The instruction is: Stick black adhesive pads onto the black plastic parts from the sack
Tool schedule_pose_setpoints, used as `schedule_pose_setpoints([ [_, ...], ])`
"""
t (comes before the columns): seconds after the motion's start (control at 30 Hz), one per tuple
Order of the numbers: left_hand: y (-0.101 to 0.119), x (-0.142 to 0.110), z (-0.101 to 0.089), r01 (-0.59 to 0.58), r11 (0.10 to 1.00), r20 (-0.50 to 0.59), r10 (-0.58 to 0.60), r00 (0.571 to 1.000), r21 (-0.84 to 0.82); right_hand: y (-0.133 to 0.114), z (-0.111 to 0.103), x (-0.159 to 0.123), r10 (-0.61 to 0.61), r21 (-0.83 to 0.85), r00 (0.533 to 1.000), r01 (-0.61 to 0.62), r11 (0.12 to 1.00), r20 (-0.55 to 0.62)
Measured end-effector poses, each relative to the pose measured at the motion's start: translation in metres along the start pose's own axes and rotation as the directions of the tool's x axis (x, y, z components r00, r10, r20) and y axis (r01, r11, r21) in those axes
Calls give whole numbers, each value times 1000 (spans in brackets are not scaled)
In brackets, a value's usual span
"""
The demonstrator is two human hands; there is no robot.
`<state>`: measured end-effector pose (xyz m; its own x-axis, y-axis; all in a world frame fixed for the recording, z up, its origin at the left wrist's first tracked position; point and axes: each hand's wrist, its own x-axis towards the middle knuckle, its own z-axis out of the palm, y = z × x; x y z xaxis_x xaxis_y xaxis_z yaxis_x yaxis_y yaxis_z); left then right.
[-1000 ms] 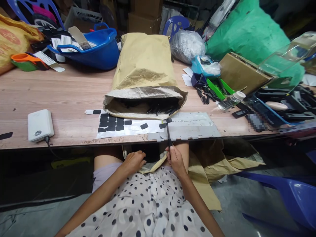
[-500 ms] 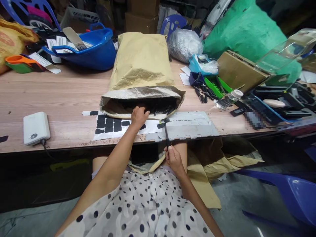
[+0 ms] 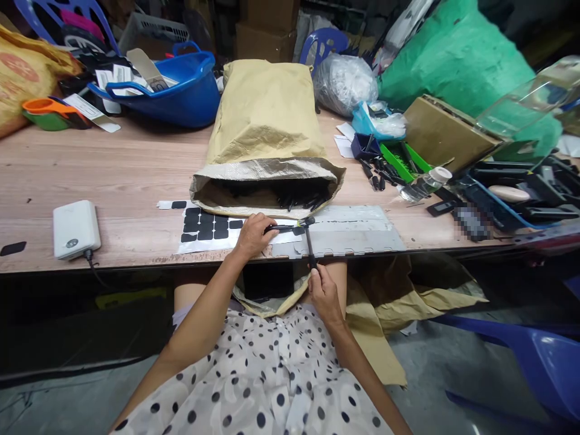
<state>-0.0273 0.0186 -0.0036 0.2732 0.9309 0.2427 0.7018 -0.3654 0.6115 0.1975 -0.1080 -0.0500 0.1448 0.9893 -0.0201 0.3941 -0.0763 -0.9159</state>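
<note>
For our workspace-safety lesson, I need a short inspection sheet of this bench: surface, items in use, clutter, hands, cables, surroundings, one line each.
Surface: wood-look table, a grey plate along its near edge.
Items in use: slim black piece; hammer-like tool, its head near the piece's far end; open sack with black parts inside.
Clutter: white sheet with black patches, blue basin, green tray, clear bottle.
Hands: left hand holds the slim black piece; right hand grips the tool's handle.
Cables: black cable from a white box, dropping over the edge; its far end is unclear.
Surroundings: blue chair, large green bag, cardboard boxes.
</note>
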Motion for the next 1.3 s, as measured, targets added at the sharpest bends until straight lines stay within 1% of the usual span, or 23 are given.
schedule_pose_setpoints([
  [0.1, -2, 3, 1, -6, 1000, 1, 6, 1000, -18, -1, 0, -3, -34, -43, 998, 32, 999, -51],
  [0.23, -3, 3, 0, -5, 1000, 4, 5, 1000, -31, -8, 1, -4, -119, -84, 991, 114, 990, -57],
  [0.4, -1, 4, 0, 14, 999, 17, -14, 1000, -29, -20, 2, -3, -233, -153, 970, 222, 963, -62],
  [0.57, -2, 5, 2, 18, 999, 6, -18, 1000, -33, -23, 3, -3, -233, -200, 972, 223, 954, -25],
  [0.8, -5, 5, 3, 9, 999, 9, -9, 1000, -51, -29, 7, -4, -267, -197, 964, 259, 946, -15],
  [0.9, -4, 5, 2, 20, 999, 16, -19, 1000, -48, -30, 9, -3, -239, -194, 971, 240, 951, 31],
  [0.97, -3, 5, 2, 24, 999, 17, -23, 1000, -43, -29, 8, -3, -208, -185, 977, 212, 960, 41],
  [1.13, -3, 4, 2, 32, 999, 15, -31, 999, -42, -24, 2, -3, -130, -115, 991, 124, 986, -40],
  [1.2, -4, 3, 3, 29, 999, 11, -29, 1000, -40, -22, -1, -2, -81, -78, 996, 78, 994, -47],
  [1.3, -5, 4, 4, 22, 999, 6, -22, 1000, -31, -22, -4, 0, 24, 31, 1000, -24, 999, 10],
])
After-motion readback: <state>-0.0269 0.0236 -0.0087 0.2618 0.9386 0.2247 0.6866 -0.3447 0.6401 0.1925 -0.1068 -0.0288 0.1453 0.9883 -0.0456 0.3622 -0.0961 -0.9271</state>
